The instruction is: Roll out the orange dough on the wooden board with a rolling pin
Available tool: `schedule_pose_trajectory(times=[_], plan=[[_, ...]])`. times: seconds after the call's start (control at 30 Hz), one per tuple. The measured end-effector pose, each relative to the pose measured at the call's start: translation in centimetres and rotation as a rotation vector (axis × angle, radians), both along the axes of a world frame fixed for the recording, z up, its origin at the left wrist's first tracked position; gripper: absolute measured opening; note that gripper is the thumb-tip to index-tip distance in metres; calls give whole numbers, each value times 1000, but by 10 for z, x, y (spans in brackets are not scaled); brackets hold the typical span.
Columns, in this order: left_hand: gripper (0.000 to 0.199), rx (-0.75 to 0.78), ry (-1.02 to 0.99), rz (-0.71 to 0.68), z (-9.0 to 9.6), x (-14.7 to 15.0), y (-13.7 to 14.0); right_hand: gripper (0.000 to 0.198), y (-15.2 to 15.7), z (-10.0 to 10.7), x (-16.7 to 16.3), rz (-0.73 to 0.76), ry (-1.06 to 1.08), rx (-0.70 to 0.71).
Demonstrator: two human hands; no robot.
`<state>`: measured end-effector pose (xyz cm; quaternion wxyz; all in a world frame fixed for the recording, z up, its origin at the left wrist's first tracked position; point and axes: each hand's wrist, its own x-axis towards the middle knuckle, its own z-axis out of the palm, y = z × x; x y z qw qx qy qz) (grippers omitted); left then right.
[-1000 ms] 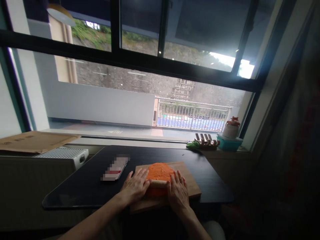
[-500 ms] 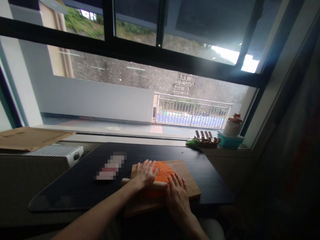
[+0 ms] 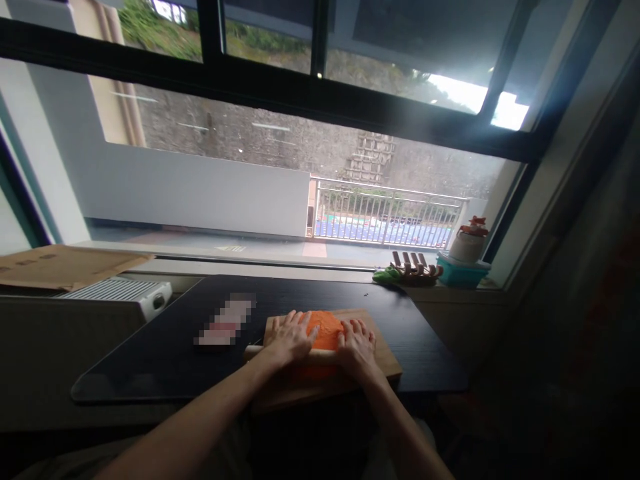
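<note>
A flattened orange sheet that looks like dough or clay (image 3: 326,328) lies on a wooden board (image 3: 383,353). Across its near part runs a pale rolling pin (image 3: 323,357), its left end poking out past my left wrist. My left hand (image 3: 294,337) rests flat over the pin and the sheet's left edge, fingers stretched forward. At the sheet's right edge, my right hand (image 3: 357,345) lies the same way, palm by the pin's right end and fingers spread on the orange. Its palm hides that end of the pin.
The board sits on a dark table (image 3: 165,353). A blurred-out flat item (image 3: 227,323) lies left of the board. On the sill are a teal box (image 3: 463,270) with a jar on it and a brown rack-like object (image 3: 415,268). Cardboard (image 3: 65,263) covers the radiator at left.
My right hand has moved forward and swung upright, its fingers now farther onto the sheet's right edge. My left hand stays nearly in place on the pin. The whole view has shifted slightly.
</note>
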<state>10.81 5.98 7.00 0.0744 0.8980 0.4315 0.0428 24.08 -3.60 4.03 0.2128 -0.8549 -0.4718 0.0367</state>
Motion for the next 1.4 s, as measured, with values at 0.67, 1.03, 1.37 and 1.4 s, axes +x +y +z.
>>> schedule_pose_trajectory(times=[0.67,1.03,1.37,1.4], plan=[[69,-68,6,-12,5,7,9,48,6,-2,7,27,-78,56],[61,94,-48,-91,-13,-19,-28,48,-37,-16,-19,57,-261,126],[65,22,-30,-42,-4,-5,-5,45,-5,-6,-2,39,-170,68],[65,20,-27,-36,-3,-4,-3,44,-2,-5,0,42,-162,67]])
